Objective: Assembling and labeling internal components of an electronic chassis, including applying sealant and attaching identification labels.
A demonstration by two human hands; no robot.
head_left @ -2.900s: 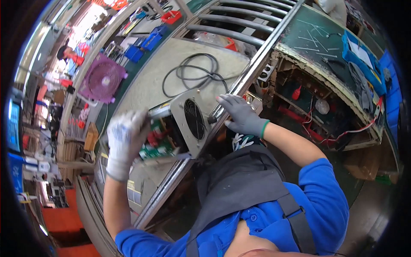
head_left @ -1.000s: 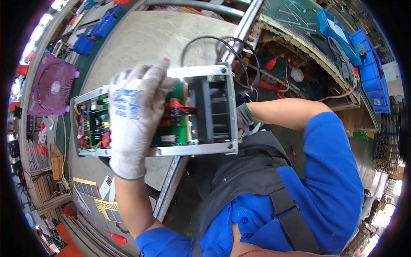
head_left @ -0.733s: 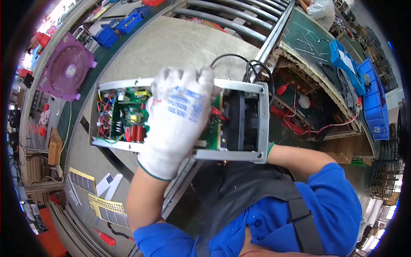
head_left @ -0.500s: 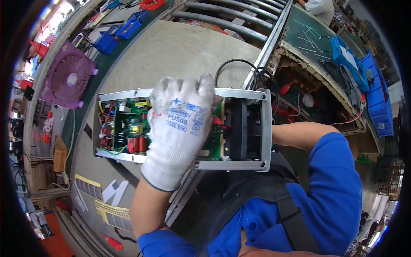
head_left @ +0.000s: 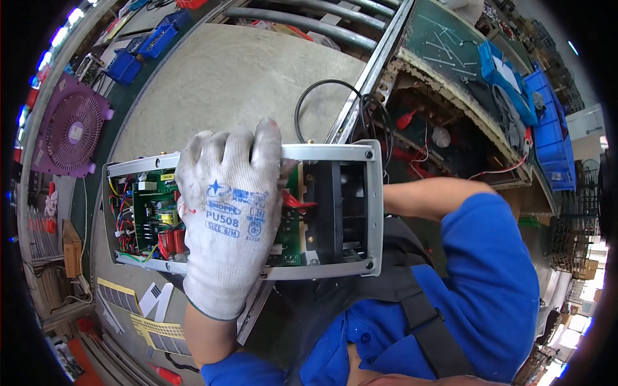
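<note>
Left hand (head_left: pixel 232 212), white knit glove, is clamped over the top rail of an open grey metal chassis w/ green circuit board and black fan (head_left: pixel 257 212), held up above the beige counter (head_left: pixel 232 83). Right hand hidden behind the fan end, grip can't tell. Looks rigid, fairly heavy, sharp-edged; board fragile, so hold by the frame rails.

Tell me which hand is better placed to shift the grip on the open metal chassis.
Left. The gloved left hand lies spread across the open metal chassis, fingers over its top rail. The right hand is hidden behind it.
</note>
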